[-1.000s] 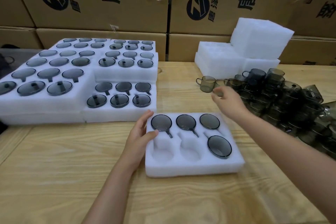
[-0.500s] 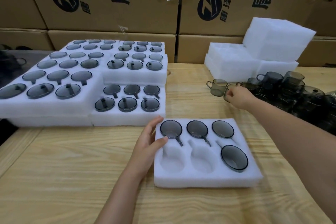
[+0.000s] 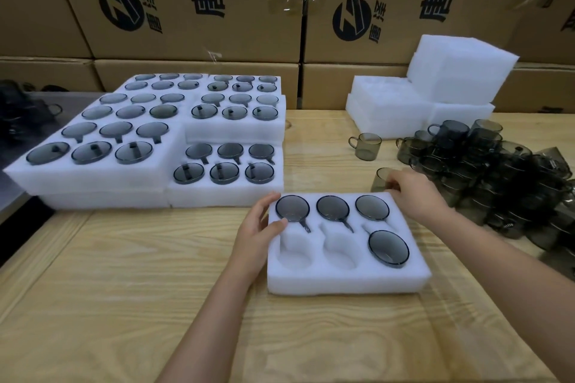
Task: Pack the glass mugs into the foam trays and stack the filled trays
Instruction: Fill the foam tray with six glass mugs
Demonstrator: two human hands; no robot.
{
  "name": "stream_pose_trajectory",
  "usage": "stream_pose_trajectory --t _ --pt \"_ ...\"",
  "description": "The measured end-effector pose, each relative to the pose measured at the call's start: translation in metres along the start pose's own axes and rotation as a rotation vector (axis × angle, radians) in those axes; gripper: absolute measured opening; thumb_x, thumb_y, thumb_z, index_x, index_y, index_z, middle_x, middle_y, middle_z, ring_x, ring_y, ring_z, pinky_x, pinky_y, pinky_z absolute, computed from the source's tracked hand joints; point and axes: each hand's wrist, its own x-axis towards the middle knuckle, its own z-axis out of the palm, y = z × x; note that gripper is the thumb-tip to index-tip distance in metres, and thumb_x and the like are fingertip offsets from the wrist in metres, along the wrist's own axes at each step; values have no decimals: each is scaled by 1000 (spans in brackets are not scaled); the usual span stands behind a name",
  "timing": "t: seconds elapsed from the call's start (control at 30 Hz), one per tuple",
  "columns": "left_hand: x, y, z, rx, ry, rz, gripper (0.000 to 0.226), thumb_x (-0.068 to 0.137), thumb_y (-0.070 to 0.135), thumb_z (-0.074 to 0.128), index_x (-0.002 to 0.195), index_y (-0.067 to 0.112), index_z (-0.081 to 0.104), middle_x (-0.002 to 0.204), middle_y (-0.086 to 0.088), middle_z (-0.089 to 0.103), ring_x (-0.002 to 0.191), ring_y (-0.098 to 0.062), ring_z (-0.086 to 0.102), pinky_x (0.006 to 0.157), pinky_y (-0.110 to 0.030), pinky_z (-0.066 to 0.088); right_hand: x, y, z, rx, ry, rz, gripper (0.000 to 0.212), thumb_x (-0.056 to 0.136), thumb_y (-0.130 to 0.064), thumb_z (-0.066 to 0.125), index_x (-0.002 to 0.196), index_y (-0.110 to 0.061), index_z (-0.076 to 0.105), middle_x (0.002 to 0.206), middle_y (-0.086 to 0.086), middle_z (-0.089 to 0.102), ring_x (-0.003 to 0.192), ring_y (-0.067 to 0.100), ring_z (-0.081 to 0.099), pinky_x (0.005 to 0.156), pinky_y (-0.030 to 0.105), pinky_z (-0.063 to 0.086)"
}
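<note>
A white foam tray (image 3: pixel 345 281) lies on the wooden table in front of me. Several smoky glass mugs sit in its pockets; the two near-left pockets are empty. My left hand (image 3: pixel 259 227) rests on the tray's left edge with its thumb on the foam top. My right hand (image 3: pixel 413 193) grips a smoky glass mug (image 3: pixel 380 179) just beyond the tray's far right corner. A heap of loose mugs (image 3: pixel 497 171) lies at the right, and a single mug (image 3: pixel 367 146) stands apart on the table.
Stacks of filled foam trays (image 3: pixel 174 146) cover the table's left and back left. Empty foam trays (image 3: pixel 435 93) are piled at the back right. Printed cardboard boxes (image 3: pixel 280 9) form a wall behind the table.
My right hand reached to the mug heap, closed on a mug and drew it back toward the tray. The left hand stayed on the tray's left edge.
</note>
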Motion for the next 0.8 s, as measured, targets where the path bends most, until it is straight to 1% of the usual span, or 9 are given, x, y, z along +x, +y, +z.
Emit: stream_pose_trajectory --t 0.13,0.23,0.3,0.4,0.47,0.57,0.63,0.7,0.8 --pt "-10 5 0 199 120 28 33 91 2 57 115 25 61 119 12 64 104 -1 59 86 -17 46 -28 1 -19 74 197 -18 10 86 -9 63 95 -6 64 91 7 56 91 31 53 70 32 36" --pt "-18 16 2 583 246 275 34 92 5 54 118 26 59 119 20 57 112 0 51 94 -8 34 -54 -8 -37 112 325 -177 10 83 -7 67 93 -4 65 90 9 59 88 32 52 76 30 33" --pt "-20 30 12 637 163 369 37 92 10 55 124 29 55 118 31 49 116 5 46 94 0 28 -73 -23 -47 126 356 -314 9 81 -5 69 90 -3 65 90 9 60 86 30 52 78 24 30" --pt "-19 43 33 572 -146 312 56 89 27 61 132 51 36 132 36 41 129 11 36 100 -2 26 -101 -50 -52 245 302 -431 11 79 0 70 88 -3 65 100 5 54 92 18 52 86 8 30" --pt "-19 45 45 545 -272 260 68 86 32 66 140 50 29 140 31 39 132 12 31 105 -7 27 -113 -63 -52 353 235 -475 13 79 4 69 89 -4 65 114 4 49 95 6 52 89 0 28" --pt "-21 43 54 544 -283 291 64 83 23 70 130 53 38 123 37 52 119 14 45 94 -6 34 -122 -71 -47 468 167 -470 21 80 5 66 92 -13 65 130 1 44 110 -8 48 90 0 28" --pt "-25 42 55 556 -236 309 57 77 25 75 118 54 46 112 37 58 109 14 51 82 -3 34 -126 -73 -44 570 116 -431 31 82 -2 65 93 -31 61 131 -13 47 118 -8 45 92 5 33" --pt "-28 40 54 566 -204 307 54 72 32 78 120 42 55 113 28 62 109 11 53 84 -5 37 -129 -75 -41 659 47 -399 39 80 -15 70 99 -45 54 127 -27 48 118 -4 48 94 15 40" --pt "-29 37 50 635 -202 276 58 68 37 81 120 34 57 115 26 62 111 10 52 89 -8 37 -130 -78 -33 703 29 -314 50 74 -27 77 108 -51 48 115 -28 53 109 -5 51 88 11 43"
